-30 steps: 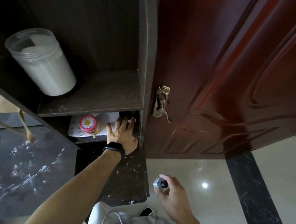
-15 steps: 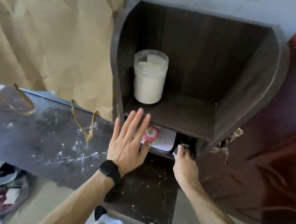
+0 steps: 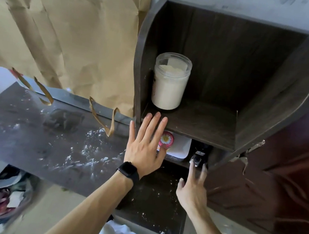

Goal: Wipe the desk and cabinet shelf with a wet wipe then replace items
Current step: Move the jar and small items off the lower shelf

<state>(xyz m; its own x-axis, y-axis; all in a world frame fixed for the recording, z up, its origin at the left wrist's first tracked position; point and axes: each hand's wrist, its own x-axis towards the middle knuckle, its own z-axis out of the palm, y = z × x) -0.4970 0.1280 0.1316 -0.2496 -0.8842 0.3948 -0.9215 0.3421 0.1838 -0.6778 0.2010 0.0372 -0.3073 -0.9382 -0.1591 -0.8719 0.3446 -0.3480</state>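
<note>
Dark wood-grain cabinet (image 3: 275, 107) stands at the right end of the tabletop (image 3: 45, 140), a dark glossy slab streaked with white powdery smears and specks. On the upper shelf (image 3: 199, 121), in the left back corner, a clear jar (image 3: 169, 83) stands upright, mostly full of white powder. The lower shelf (image 3: 179, 161) holds a white tray (image 3: 181, 148) with a pink lid (image 3: 167, 139) bearing a daisy, and to their right a small dark bottle (image 3: 196, 159).

Half a second ago the right hand (image 3: 193, 189) was pressed in at the bottle; now it is drawn back, holding nothing, fingers loose and parted, index tip just at the bottle, contact unclear. The left hand (image 3: 145, 147), a black watch (image 3: 128, 172) on its wrist, stays spread wide and flat over the upper shelf's front edge.

Scribbles on the wall (image 3: 267, 1) above, a strip label on the jar's side and a pale tag behind the bottle are all too small to read
</note>
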